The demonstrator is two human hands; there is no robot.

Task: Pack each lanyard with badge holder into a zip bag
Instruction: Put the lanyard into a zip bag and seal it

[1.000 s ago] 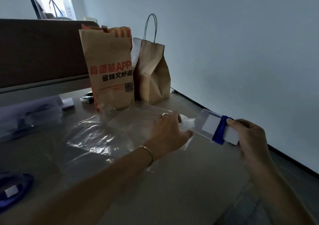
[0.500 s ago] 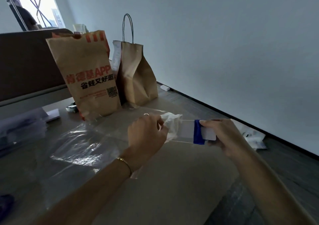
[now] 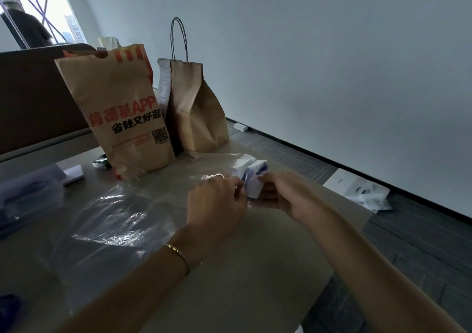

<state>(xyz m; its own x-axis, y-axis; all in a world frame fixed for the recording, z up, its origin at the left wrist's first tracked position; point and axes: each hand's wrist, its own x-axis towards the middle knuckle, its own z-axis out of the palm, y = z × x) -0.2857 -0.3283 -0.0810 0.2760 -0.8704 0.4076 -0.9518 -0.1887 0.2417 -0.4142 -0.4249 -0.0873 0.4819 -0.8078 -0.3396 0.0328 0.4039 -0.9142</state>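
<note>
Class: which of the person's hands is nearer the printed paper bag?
Left. The left hand lies just in front of the printed paper bag; the right hand is farther to its right.

A plain pale wall [image 3: 319,59] fills the picture from twelve to three o'clock, evenly lit and bluish in the dim light. A dark baseboard [image 3: 357,174] runs along its foot, slanting down toward four o'clock. Below it lies a dark grey floor [image 3: 413,251] with a tile-like pattern. A beige table [image 3: 255,268] takes up the centre and lower left. At nine o'clock a dark brown partition [image 3: 35,102] stands along the table's far edge. At eleven o'clock a bright window [image 3: 58,8] is the strongest light, with dark crossed lines over the glass and buildings faintly visible outside.
</note>
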